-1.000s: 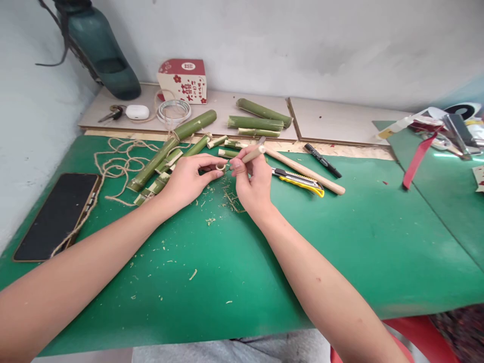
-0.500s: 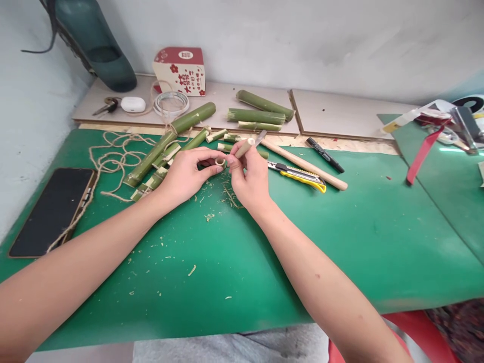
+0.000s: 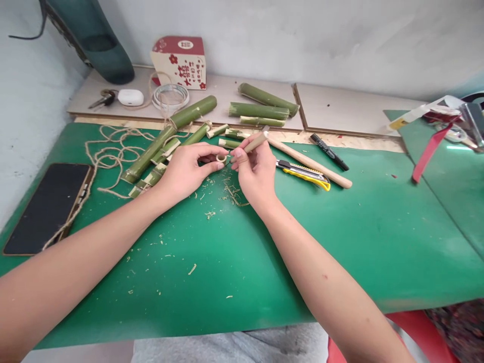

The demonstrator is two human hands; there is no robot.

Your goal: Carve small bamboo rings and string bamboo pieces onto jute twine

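My left hand (image 3: pixel 185 169) pinches a small pale bamboo ring (image 3: pixel 221 158) between thumb and fingers above the green mat (image 3: pixel 340 232). My right hand (image 3: pixel 255 169) grips a thin wooden-handled carving tool (image 3: pixel 254 144), its tip pointed at the ring and its handle slanting up to the right. Both hands meet at the mat's middle rear. Bamboo shavings (image 3: pixel 230 191) lie scattered under them.
Green bamboo tubes (image 3: pixel 168 133) bound with twine (image 3: pixel 113 151) lie at the left, more bamboo pieces (image 3: pixel 260 108) at the back. A yellow utility knife (image 3: pixel 302 174), wooden hammer handle (image 3: pixel 313 164), black marker (image 3: pixel 328 151), phone (image 3: pixel 45 206), red box (image 3: pixel 179 60), tape roll (image 3: pixel 170 96).
The hands stay together on the ring; the tool handle tilts slightly lower to the right. The view has shifted a little, otherwise nothing moved.
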